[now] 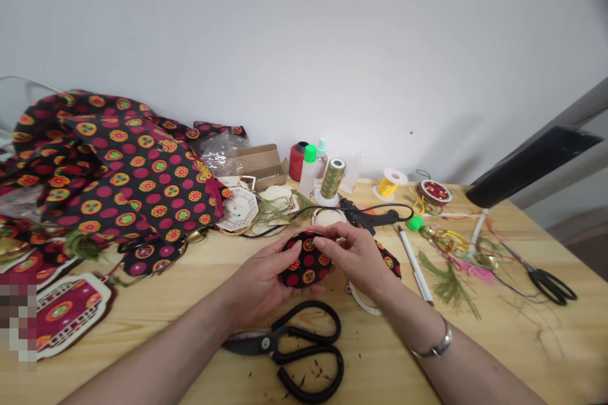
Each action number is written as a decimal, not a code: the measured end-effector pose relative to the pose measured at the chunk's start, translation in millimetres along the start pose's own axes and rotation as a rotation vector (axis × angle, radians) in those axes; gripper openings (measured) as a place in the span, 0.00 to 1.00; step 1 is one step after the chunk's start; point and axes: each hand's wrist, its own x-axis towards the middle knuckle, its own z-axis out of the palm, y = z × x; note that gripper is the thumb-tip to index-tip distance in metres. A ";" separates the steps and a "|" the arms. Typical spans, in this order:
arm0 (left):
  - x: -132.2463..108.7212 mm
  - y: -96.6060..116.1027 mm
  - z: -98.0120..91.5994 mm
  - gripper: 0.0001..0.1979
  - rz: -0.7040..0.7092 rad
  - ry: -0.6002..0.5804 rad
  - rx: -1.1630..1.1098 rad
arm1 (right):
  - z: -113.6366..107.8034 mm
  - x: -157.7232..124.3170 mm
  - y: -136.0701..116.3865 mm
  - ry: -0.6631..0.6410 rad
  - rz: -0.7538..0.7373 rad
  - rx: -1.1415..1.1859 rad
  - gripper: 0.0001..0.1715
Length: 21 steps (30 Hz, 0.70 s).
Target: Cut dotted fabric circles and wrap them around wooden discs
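Observation:
A round piece covered in black fabric with red dots and flowers point(308, 264) is held up above the table between both hands. My left hand point(263, 275) supports it from the left, thumb on its face and fingers underneath. With thumb and fingertips, my right hand point(354, 253) pinches its upper right edge. Another scrap of the same fabric point(389, 261) shows behind my right hand. A pale ring-shaped piece point(365, 304) lies partly hidden beneath that hand. Close to me, black-handled scissors point(294, 345) rest on the wood with small dark clippings around them.
Patterned fabric point(142, 171) is heaped at the left. Along the wall stand a green-capped bottle point(308, 171), an olive thread spool point(333, 178) and a yellow thread spool point(389, 185). A glue gun point(375, 218), a white pen point(416, 266), tassels point(449, 285) and smaller scissors point(553, 285) lie rightward.

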 end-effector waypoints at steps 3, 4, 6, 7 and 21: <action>-1.2 0.1 0.5 0.15 -0.017 -0.028 0.011 | 4.2 -0.2 0.0 0.014 0.036 0.098 0.12; -1.2 0.0 0.4 0.15 -0.024 -0.032 0.018 | 5.1 -0.7 -0.1 0.021 0.048 0.125 0.12; -0.2 0.0 -0.5 0.17 -0.018 -0.013 0.046 | 5.7 -1.4 -0.7 0.021 0.087 0.171 0.14; 0.6 0.1 -1.3 0.17 0.006 0.006 0.075 | 5.5 -1.6 -0.9 0.022 0.110 0.183 0.14; 4.7 3.2 -3.9 0.12 0.070 0.168 0.482 | 0.3 -0.5 1.0 0.092 0.143 0.103 0.19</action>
